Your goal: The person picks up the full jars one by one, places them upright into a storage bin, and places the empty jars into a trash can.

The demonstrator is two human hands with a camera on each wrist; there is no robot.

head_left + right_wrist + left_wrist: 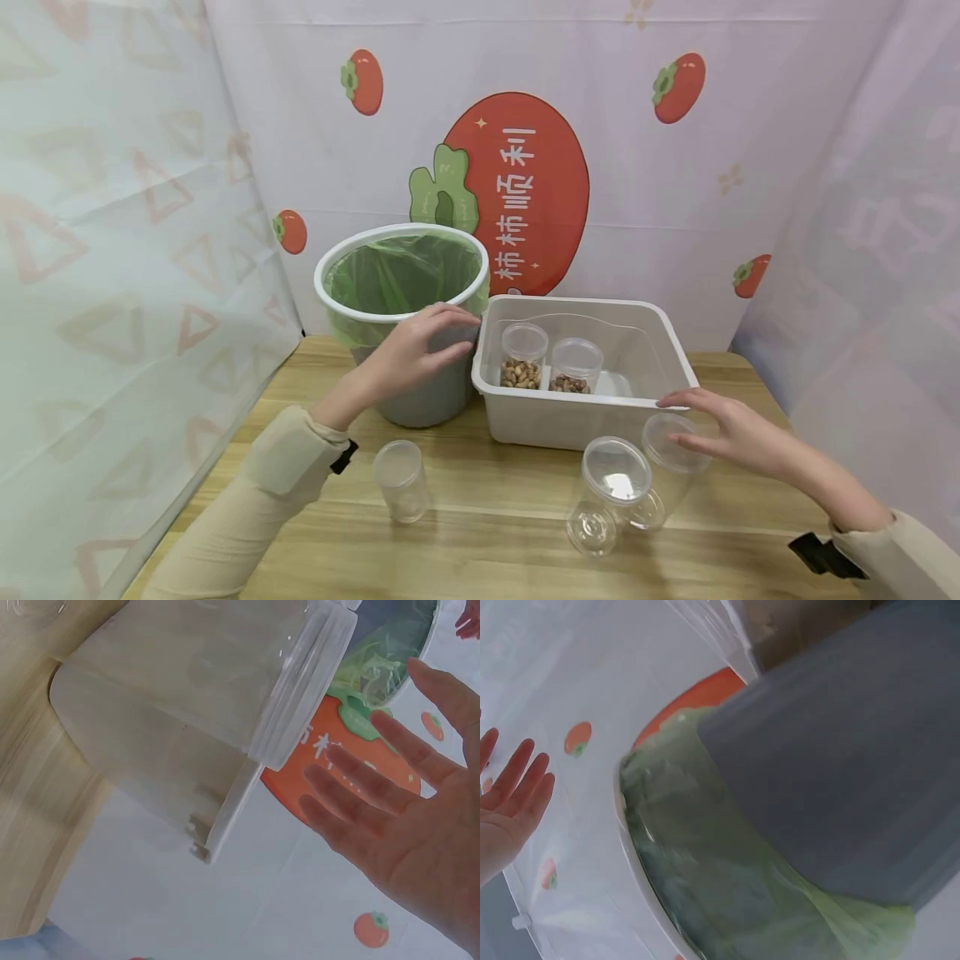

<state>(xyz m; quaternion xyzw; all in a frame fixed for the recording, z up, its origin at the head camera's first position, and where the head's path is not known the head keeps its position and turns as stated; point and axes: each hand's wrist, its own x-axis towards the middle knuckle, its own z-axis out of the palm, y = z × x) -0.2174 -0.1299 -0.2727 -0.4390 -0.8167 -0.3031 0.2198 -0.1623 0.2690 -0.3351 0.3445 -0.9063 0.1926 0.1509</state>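
My left hand (412,354) hovers in front of the lined trash bin (442,392), close to the left end of a pale plastic tub (585,421). Its fingers look extended and hold nothing in the left wrist view. Over the tub's front right corner is my right hand (731,429), above a clear lidded jar (667,475); whether it touches either is unclear. In the right wrist view its fingers spread apart with nothing between them. A second clear jar (615,479) stands just left of that one. Inside the tub, two lidded jars hold tan nuts (521,375) and reddish-brown nuts (572,384).
A smaller clear jar (405,492) stands alone at the front left of the wooden table (480,533). The bin carries a green bag (375,279) over its white rim. Patterned cloth (637,208) hangs behind and on both sides.
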